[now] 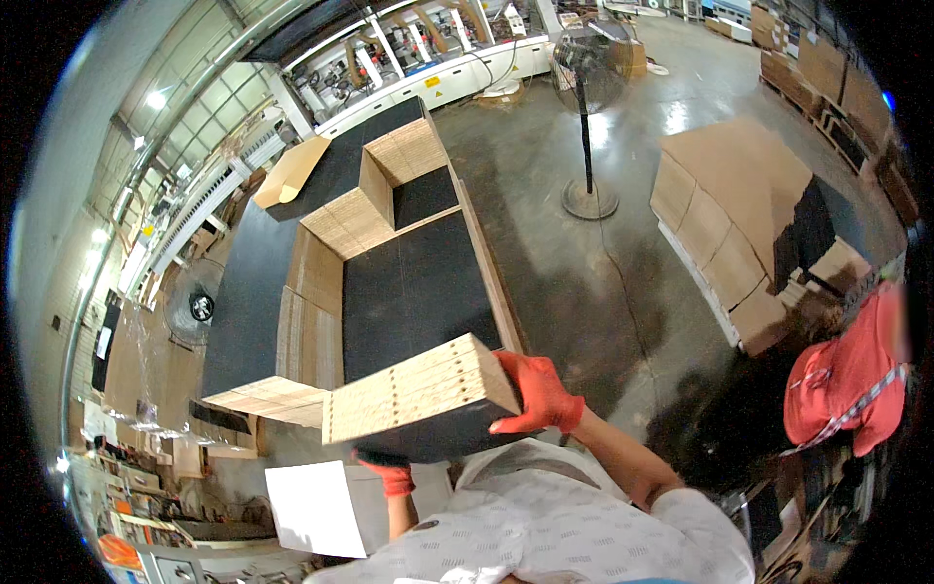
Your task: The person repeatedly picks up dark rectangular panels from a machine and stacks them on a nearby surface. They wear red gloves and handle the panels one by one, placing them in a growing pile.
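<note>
A short stack of black-faced particle boards (418, 397), raw edges up with rows of drilled holes, is held in front of my body, tilted. My right hand (538, 394), in a red glove, grips its right end, thumb against the black face. Under the lower left side is my left hand (391, 476), also red-gloved; its fingers are mostly hidden by the boards. Just beyond, a large pile of black panels (418, 292) spreads out, with taller board stacks (311, 326) along its left side.
A floor fan (587, 127) stands ahead, its cable running over the floor. At right are a cardboard-covered pallet stack (725, 214) and a red cloth-like item (846, 375). A long white machine (438, 78) lies at the back. White sheets (316, 508) are beside my left arm.
</note>
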Tool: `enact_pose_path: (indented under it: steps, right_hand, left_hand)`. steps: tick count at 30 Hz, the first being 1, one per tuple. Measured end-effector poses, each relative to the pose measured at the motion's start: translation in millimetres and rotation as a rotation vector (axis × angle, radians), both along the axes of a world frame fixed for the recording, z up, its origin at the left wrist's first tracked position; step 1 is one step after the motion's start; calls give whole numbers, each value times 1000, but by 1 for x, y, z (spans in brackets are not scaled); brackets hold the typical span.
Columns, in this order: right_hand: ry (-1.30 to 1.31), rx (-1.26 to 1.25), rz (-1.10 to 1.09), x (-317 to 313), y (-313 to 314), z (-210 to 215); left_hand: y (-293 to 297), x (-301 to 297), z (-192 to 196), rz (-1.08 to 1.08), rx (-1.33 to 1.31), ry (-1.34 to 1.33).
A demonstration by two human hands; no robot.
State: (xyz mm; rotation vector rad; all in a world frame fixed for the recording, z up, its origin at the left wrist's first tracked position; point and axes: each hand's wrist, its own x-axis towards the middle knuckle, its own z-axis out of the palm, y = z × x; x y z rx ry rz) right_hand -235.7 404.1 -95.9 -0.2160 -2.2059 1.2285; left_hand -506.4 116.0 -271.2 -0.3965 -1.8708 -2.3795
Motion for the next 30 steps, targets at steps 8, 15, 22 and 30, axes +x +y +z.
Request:
enact_pose_path:
  steps: [8,15,22,30]
  right_hand:
    - [126,-88,-241,78,65,-34]
    - [261,-333,-345,89,130,-88]
    - [206,-519,-442,70,273,-134]
    - [-197,-635,-372,-60,471,-128]
  left_hand:
    - [158,47,33,-322,405,-752]
    - [263,18,-45,-614,268,-516]
    - [418,14,16,-505,-294,2]
    - [583,-99,89,-543,-584,-408]
